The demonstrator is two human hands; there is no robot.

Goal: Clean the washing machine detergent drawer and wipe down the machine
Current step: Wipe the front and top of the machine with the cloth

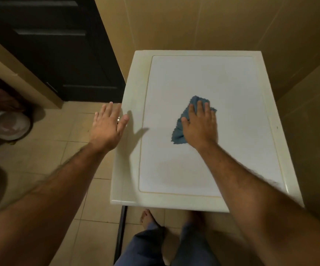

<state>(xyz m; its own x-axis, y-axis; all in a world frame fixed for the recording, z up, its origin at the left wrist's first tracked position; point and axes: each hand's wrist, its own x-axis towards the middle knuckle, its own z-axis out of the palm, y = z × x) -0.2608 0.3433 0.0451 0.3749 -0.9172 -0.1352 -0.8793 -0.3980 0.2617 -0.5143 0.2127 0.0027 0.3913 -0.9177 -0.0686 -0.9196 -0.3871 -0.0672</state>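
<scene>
Head view: wiping the white washing machine top point(203, 77).
Right hand point(200, 127) presses flat on the crumpled blue cloth point(178, 134) mid-panel; left hand point(107, 127) spread, hovering at the left edge. Drawer unseen; wiping unfinished.

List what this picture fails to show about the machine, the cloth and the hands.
- Machine: the head view shows only its top; the front and the detergent drawer lie below the near edge, out of sight.
- Cloth: its middle is covered by the right hand pressing flat on it.
- Left hand: open by the machine's left edge; contact cannot be told.
- Things at the left frame edge: cut off and dim, not identifiable.
</scene>
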